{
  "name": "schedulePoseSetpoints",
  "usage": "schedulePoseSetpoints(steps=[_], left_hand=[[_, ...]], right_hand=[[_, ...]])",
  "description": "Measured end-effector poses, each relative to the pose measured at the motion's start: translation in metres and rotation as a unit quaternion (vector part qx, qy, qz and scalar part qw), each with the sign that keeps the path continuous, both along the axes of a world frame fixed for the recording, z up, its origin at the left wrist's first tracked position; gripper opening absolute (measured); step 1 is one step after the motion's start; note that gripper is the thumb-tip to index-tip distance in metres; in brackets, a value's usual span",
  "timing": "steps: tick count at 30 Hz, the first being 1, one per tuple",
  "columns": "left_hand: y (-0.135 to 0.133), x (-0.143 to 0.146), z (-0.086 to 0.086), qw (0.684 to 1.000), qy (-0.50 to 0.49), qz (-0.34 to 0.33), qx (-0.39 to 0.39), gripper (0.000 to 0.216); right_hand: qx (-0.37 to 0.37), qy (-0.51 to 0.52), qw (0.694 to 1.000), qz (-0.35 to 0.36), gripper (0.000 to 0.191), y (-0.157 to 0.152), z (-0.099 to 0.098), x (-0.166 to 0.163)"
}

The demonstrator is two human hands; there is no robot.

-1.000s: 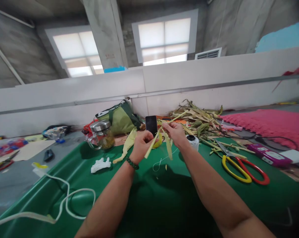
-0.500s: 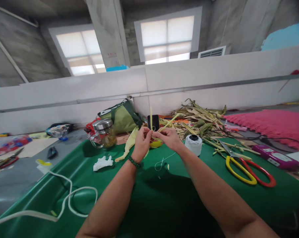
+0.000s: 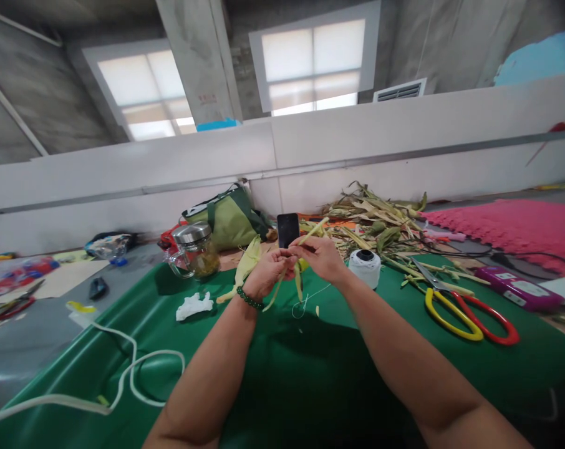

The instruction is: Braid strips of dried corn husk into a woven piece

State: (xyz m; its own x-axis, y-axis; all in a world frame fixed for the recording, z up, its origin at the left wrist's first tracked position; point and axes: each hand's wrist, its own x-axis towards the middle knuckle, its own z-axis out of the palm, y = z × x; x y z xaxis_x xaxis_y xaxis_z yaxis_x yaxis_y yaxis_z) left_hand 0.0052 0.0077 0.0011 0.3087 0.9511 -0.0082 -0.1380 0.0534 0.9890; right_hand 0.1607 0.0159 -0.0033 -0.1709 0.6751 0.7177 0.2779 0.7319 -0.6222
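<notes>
Both hands meet above the green cloth (image 3: 282, 374) and hold pale green strips of corn husk. My left hand (image 3: 270, 271), wearing a dark green bead bracelet (image 3: 249, 298), has its fingers closed on the strips, and ends hang below its palm. My right hand (image 3: 322, 254) pinches a husk strip (image 3: 314, 232) that sticks up to the right past its fingers. Where the strips join is hidden by the fingers. Just behind the hands a phone (image 3: 288, 229) stands upright. A larger husk piece (image 3: 248, 265) lies left of my left hand.
A white thread spool (image 3: 364, 268) and red-and-yellow scissors (image 3: 469, 315) are to the right, before a heap of dry husks (image 3: 376, 218). A glass jar (image 3: 201, 252), green bag (image 3: 233, 218) and crumpled tissue (image 3: 194, 305) are left. A white cable (image 3: 133, 362) loops front left.
My left hand has turned, and a strip that stood upright between the hands now hangs down below it. The phone behind is less covered. The view has shifted slightly.
</notes>
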Motion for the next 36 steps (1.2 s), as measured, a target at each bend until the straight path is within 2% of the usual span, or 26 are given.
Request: schedulePoseSetpoints(steps=[5, 8, 12, 16, 19, 23, 27, 32, 36], left_hand=[[-0.001, -0.002, 0.002, 0.999, 0.026, -0.045, -0.009, 0.032], [-0.003, 0.0, 0.003, 0.999, 0.012, -0.023, 0.034, 0.035], [-0.008, 0.003, 0.004, 0.995, 0.033, -0.005, 0.099, 0.038], [-0.009, 0.004, 0.005, 0.991, 0.044, 0.015, 0.123, 0.058], [-0.008, 0.004, 0.005, 0.992, 0.017, 0.027, 0.124, 0.069], [-0.009, 0.005, 0.005, 0.993, -0.025, 0.037, 0.107, 0.053], [-0.01, 0.005, 0.005, 0.995, -0.029, 0.04, 0.09, 0.025], [-0.008, 0.005, 0.006, 0.999, -0.042, 0.022, -0.015, 0.02], [-0.01, 0.004, 0.01, 0.999, -0.015, -0.002, -0.034, 0.013]], right_hand=[[0.009, 0.004, 1.0, 0.018, 0.028, -0.002, 0.003, 0.001], [0.012, 0.028, 0.999, 0.017, 0.037, -0.001, 0.006, 0.002], [-0.007, 0.022, 1.0, -0.017, 0.042, 0.001, 0.006, 0.004], [-0.01, 0.001, 0.999, -0.041, 0.045, 0.003, 0.004, 0.003], [-0.008, 0.013, 0.999, -0.032, 0.046, 0.003, 0.003, 0.002], [-0.035, 0.048, 0.998, 0.014, 0.051, 0.004, 0.003, 0.0], [-0.043, 0.047, 0.998, 0.006, 0.048, 0.003, 0.004, 0.0], [-0.035, 0.036, 0.999, -0.011, 0.046, 0.0, 0.006, 0.001], [-0.121, 0.072, 0.99, -0.002, 0.047, 0.002, 0.005, 0.001]])
